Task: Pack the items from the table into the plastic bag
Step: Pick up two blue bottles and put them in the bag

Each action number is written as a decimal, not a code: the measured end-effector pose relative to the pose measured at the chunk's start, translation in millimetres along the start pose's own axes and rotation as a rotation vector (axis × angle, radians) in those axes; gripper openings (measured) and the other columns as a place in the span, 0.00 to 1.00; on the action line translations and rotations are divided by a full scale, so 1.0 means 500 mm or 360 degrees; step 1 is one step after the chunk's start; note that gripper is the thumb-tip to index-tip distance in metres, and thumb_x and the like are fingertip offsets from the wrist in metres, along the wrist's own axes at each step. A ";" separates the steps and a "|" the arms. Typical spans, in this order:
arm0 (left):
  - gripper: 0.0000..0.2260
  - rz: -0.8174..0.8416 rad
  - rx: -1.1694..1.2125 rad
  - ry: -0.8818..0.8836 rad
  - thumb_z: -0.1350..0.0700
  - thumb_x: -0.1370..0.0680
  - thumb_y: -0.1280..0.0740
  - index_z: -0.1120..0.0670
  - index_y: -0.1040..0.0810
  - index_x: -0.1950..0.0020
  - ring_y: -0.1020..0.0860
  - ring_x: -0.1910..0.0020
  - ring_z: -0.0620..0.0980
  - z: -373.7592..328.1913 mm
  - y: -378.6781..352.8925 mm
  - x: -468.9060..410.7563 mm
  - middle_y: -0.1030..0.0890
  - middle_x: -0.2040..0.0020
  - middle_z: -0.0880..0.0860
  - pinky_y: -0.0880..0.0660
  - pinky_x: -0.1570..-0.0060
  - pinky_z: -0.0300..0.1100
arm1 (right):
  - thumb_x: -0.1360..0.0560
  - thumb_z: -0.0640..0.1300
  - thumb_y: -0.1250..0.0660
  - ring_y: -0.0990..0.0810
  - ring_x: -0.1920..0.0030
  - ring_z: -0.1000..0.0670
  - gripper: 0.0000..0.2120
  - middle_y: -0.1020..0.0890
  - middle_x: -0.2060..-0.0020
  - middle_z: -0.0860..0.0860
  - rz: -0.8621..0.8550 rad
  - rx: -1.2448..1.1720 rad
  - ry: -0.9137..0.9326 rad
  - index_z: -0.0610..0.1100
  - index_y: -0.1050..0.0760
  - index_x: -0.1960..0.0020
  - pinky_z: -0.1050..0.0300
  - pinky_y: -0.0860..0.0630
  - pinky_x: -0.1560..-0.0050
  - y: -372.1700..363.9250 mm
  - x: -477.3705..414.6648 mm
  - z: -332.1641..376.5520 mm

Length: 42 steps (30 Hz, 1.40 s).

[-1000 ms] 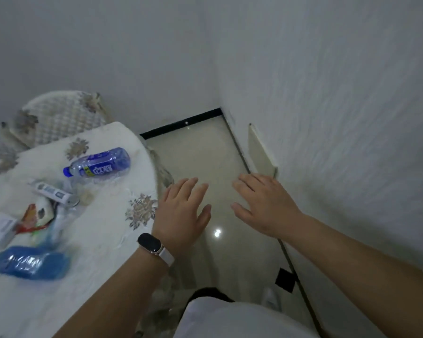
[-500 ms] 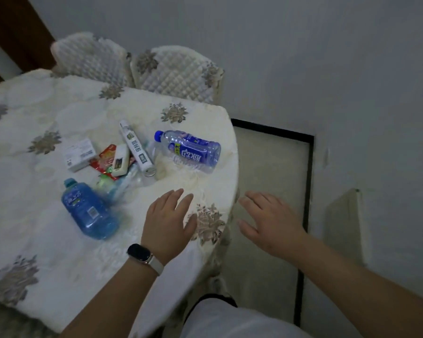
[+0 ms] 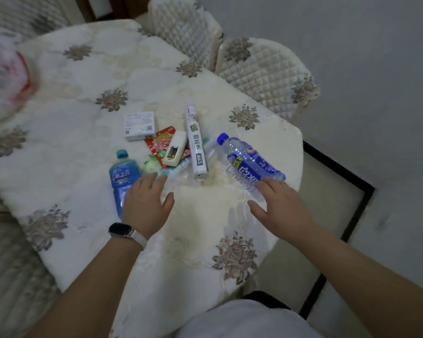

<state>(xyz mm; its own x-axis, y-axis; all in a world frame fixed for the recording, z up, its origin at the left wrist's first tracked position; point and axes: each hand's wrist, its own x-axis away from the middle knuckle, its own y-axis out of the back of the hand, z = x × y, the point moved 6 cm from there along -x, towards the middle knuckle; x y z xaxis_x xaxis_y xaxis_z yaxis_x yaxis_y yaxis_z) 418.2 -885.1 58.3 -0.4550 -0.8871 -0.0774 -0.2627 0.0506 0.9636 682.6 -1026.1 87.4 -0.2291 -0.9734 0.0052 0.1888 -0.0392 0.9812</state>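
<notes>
Hands have moved in over the worktop (image 3: 200, 215): left hand (image 3: 145, 207) by the blue bottle (image 3: 122, 178), right hand (image 3: 280, 212) at the water bottle (image 3: 248, 162), each grip open; plastic bag (image 3: 4, 81) sits far left, packing seemingly unstarted

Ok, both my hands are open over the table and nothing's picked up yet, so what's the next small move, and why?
Probably curl the right hand round the clear water bottle: its straight fingers overlap the bottle's base end, and it lies free near the table edge. The left hand is empty too, and the plastic bag lies away at the far left.
</notes>
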 end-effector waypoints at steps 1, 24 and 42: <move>0.23 -0.0004 -0.0009 0.0080 0.46 0.26 0.39 0.57 0.23 0.36 0.24 0.42 0.61 0.020 -0.002 -0.003 0.22 0.39 0.60 0.25 0.45 0.56 | 0.28 0.59 0.43 0.21 0.46 0.40 0.27 0.20 0.43 0.44 -0.0001 0.0006 0.0025 0.41 0.24 0.39 0.45 0.22 0.51 -0.007 -0.025 -0.001; 0.35 0.0051 0.0279 0.1788 0.37 0.33 0.28 0.57 0.34 0.36 0.23 0.45 0.63 0.157 -0.049 -0.055 0.25 0.42 0.61 0.24 0.48 0.54 | 0.33 0.63 0.28 0.22 0.51 0.42 0.36 0.26 0.45 0.44 0.0831 -0.0480 -0.0143 0.45 0.38 0.36 0.49 0.25 0.55 -0.169 -0.399 -0.142; 0.31 -0.0546 0.0942 0.1770 0.49 0.34 0.21 0.52 0.32 0.37 0.22 0.55 0.47 0.044 0.035 0.158 0.23 0.51 0.46 0.26 0.56 0.40 | 0.43 0.67 0.27 0.20 0.53 0.48 0.38 0.23 0.48 0.50 0.0699 -0.0743 -0.0073 0.51 0.33 0.40 0.45 0.20 0.52 -0.111 -0.273 -0.056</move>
<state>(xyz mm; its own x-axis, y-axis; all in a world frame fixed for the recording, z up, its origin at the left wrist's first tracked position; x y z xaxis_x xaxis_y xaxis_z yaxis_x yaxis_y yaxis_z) 358.9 -944.0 63.4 0.5778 -0.7828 0.2310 -0.6862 -0.3126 0.6568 729.9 -897.3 26.7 -0.0744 -0.9110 0.4057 0.6677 0.2567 0.6988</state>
